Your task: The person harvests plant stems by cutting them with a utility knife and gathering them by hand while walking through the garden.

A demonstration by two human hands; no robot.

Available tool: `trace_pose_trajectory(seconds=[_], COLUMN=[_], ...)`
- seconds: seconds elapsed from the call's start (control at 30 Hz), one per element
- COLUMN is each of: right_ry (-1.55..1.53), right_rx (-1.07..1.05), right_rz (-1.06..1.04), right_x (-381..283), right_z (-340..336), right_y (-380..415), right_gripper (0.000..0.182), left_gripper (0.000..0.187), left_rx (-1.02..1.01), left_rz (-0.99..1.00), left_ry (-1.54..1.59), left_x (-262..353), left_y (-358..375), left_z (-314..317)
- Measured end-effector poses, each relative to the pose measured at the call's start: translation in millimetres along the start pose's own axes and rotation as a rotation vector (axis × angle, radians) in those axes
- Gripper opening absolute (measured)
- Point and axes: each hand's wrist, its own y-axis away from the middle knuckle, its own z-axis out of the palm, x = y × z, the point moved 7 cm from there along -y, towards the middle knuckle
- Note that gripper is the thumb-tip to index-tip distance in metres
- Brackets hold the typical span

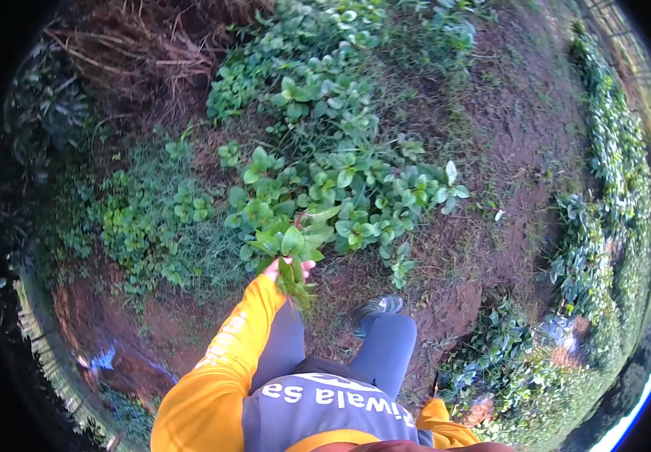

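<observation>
My left hand (271,270) is closed around a bunch of leafy green stems (293,241), with a reddish stem among them. Leaves stick out above the fist and hang below it, hiding part of the fingers. Just beyond the hand grows a patch of low broad-leaved plants (348,177). On my right side only a bent yellow sleeve (443,426) shows near the bottom edge; my right hand is out of sight.
Bare brown soil (521,166) with short weeds runs along the right. Dry brown brush (160,45) lies at the upper left. A leafy hedge (619,181) borders the right side. My shoe (378,310) stands on soil near the plants.
</observation>
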Motion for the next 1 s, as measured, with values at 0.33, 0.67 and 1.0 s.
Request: trace_pose_trajectory(seconds=[0.33,0.67,1.0], right_ry=[0.04,-0.859,-0.293], right_rx=[0.024,-0.171,-0.014], right_rz=[-0.387,-0.71,-0.784], right_x=[23,-133,-248], right_z=[-71,-325,-440], right_y=[73,179,12], right_gripper=[0.031,0.031,0.019], left_gripper=[0.021,0.03,0.014], left_rx=[0.039,-0.1,0.3], left_rz=[0.4,0.353,0.5], left_ry=[-0.131,-0.062,0.113], left_x=[-40,-97,-104], left_y=[28,20,-81], left_z=[207,344,390])
